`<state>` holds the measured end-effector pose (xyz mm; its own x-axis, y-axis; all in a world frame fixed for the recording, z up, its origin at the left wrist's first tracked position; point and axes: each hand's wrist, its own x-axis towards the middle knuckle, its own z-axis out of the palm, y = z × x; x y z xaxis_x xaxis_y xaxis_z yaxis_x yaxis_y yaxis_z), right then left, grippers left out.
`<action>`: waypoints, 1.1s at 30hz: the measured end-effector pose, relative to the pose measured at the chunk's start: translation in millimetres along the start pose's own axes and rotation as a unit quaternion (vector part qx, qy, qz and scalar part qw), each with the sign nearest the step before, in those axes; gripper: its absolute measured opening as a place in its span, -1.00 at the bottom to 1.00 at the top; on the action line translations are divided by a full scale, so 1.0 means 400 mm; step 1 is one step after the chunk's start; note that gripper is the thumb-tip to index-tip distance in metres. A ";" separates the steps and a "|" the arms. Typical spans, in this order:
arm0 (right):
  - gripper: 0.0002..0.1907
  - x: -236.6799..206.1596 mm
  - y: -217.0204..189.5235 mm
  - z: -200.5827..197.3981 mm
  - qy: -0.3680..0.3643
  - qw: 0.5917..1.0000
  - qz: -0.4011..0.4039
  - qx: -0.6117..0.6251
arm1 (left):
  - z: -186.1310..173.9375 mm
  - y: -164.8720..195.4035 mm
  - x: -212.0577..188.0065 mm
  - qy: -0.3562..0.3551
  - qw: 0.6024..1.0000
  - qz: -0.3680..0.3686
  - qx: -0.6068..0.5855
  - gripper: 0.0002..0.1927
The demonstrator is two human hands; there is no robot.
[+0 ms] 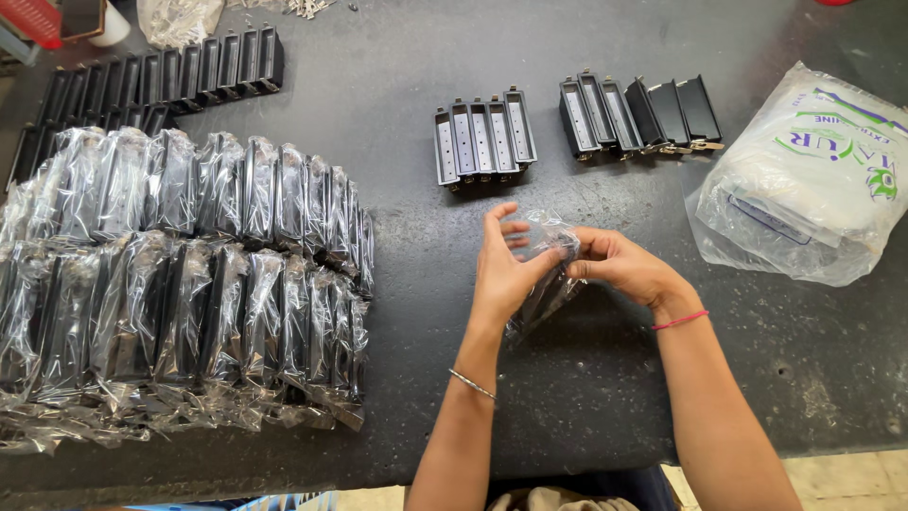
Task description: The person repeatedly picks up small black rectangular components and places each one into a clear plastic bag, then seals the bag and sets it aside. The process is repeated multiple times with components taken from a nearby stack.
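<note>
Head view: left hand (pixel 501 274) and right hand (pixel 619 265) meet over the dark table (pixel 586 378), both pinching 1 clear plastic sleeve (pixel 544 237) with a black rectangular part (pixel 547 293) partly inside it, held just above the table surface. Left of the hands, 2 rows of already bagged black parts (pixel 189 284) lie stacked close together. Beyond the hands stand 4 unbagged parts (pixel 482 137) in 1 group and 6 more (pixel 638 114) just beside them; further bare parts (pixel 161 80) line the far left corner. A bag of empty sleeves (pixel 813 180) sits at right. Judged progress: most bagged, a fair number remain.
</note>
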<state>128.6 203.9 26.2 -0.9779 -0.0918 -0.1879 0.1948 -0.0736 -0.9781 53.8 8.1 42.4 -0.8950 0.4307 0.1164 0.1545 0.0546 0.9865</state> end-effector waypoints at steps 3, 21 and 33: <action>-0.56 -0.010 -0.014 0.004 -0.016 0.998 -0.058 -0.030 | 0.000 -0.034 0.014 -0.119 0.977 -0.115 -0.135 -0.16; -0.88 -0.025 -0.096 0.095 0.311 0.911 -0.188 -0.196 | 0.025 0.017 -0.017 -0.004 0.967 0.001 0.255 -0.48; -0.78 -0.031 -0.077 0.016 0.194 0.970 -0.144 -0.035 | -0.005 0.015 0.000 0.011 0.986 0.004 0.167 -0.67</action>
<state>135.2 200.7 59.2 -0.9485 0.3046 0.0872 -0.0822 0.0290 -0.9962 53.8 6.8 48.4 -0.9012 0.4136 0.1294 0.2874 0.3471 0.8927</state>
